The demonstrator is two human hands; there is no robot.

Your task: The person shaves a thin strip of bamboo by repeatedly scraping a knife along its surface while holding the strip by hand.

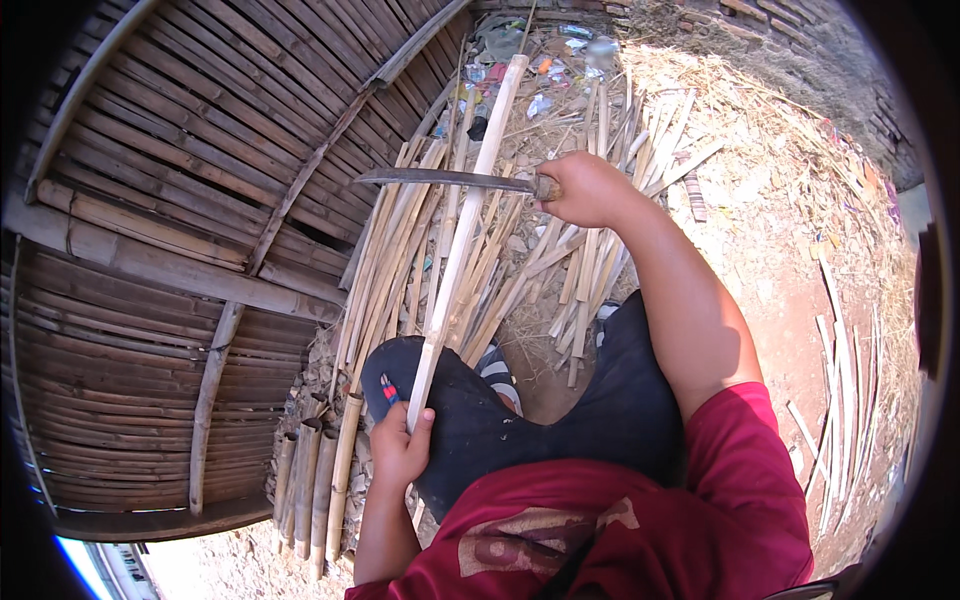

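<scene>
My left hand (400, 447) is closed round the near end of a long pale bamboo strip (462, 235), beside my left knee. The strip slants up and away from me, over the left thigh, its far end raised toward the top of the view. In my right hand (580, 190) is the wooden handle of a machete (450, 178). Its long dark blade points left and lies across the strip, about a third of the way down from the far end. Whether the edge bites into the bamboo, I cannot tell.
Many split bamboo strips (400, 250) lie on the ground ahead, beyond my knees. A slatted bamboo wall (210, 130) rises on the left, with cut bamboo poles (325, 480) near its foot. Thin strips (845, 420) lie at the right. Litter and straw are scattered at the back.
</scene>
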